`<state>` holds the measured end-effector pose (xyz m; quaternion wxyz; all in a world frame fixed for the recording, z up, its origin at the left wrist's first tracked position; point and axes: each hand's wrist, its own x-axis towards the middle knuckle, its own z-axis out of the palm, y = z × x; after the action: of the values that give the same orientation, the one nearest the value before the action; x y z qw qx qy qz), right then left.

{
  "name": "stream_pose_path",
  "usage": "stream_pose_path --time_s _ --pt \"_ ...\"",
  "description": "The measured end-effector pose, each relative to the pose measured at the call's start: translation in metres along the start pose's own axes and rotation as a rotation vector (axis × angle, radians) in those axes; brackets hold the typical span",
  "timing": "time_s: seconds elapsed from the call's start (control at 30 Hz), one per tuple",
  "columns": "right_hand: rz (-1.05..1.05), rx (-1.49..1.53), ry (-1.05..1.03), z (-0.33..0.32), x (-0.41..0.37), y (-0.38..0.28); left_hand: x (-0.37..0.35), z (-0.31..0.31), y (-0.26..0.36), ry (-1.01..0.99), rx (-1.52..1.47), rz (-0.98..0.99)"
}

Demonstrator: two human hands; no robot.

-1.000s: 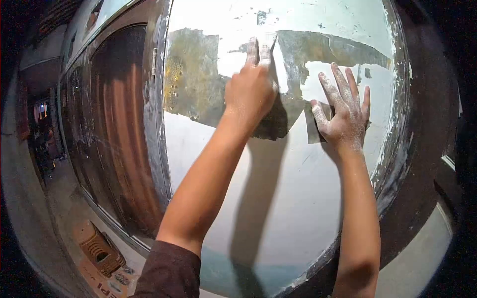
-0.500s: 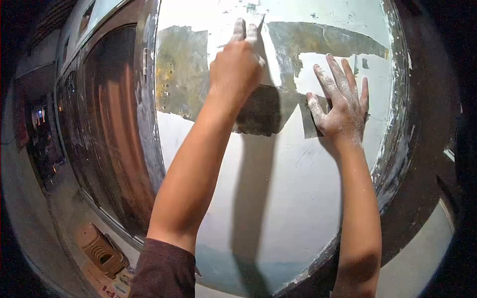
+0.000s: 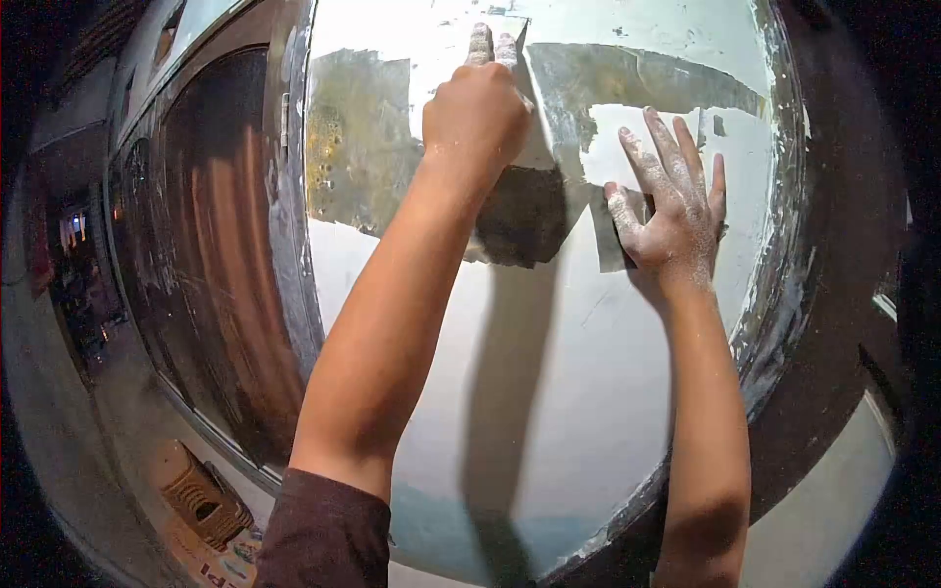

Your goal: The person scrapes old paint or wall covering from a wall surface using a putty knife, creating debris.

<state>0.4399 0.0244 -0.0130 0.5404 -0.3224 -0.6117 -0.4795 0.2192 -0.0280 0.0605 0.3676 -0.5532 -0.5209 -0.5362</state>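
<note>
My left hand (image 3: 477, 113) is high on the white panel (image 3: 412, 333), its index and middle fingers stretched upward and pressed on a thin flat scraper (image 3: 520, 44). The other fingers curl round the tool, whose lower part is mostly hidden. To the right, my right hand (image 3: 676, 211) lies on the panel with fingers spread, white dust on its skin. Under its thumb shows a dark grey straight-edged patch (image 3: 613, 240). A rough grey-brown band (image 3: 363, 137) crosses the panel behind both hands, broken by white areas.
Left of the panel stands a dark wooden door (image 3: 221, 245) with a hinge on its frame. A brown slotted object (image 3: 204, 500) lies low at the left. The panel's right edge (image 3: 784, 245) is rough and flaked. A pale slab (image 3: 833, 490) shows at the lower right.
My left hand and the scraper have shifted slightly up and to the right along the panel. My right hand has stayed in place.
</note>
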Motion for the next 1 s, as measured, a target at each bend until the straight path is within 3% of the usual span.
stream_pose_path --time_s 0.13,0.27,0.4,0.47,0.63,0.8,0.87,1.0 --pt "0.018 0.012 -0.007 -0.004 0.001 -0.002 -0.027 0.001 -0.010 -0.019 -0.003 0.043" --pt "0.015 0.019 -0.004 0.000 -0.001 -0.001 -0.026 -0.003 -0.010 -0.182 0.003 -0.042" --pt "0.001 0.007 -0.015 -0.001 0.001 0.000 0.009 0.007 -0.001 -0.096 0.014 -0.055" --pt "0.021 0.027 -0.017 -0.006 0.000 -0.004 0.011 0.015 -0.004 0.069 0.019 0.078" --pt "0.015 0.034 -0.017 -0.005 0.001 -0.003 -0.026 0.004 -0.004 -0.050 -0.020 0.000" --pt "0.000 0.029 0.002 0.000 0.000 0.001 -0.001 0.009 0.004 -0.044 -0.038 0.001" --pt "0.015 0.044 0.001 -0.001 0.000 0.000 0.011 0.012 0.008 0.095 -0.006 0.048" --pt "0.005 0.030 0.012 -0.001 0.000 0.000 -0.006 0.002 0.012 -0.074 -0.004 -0.041"
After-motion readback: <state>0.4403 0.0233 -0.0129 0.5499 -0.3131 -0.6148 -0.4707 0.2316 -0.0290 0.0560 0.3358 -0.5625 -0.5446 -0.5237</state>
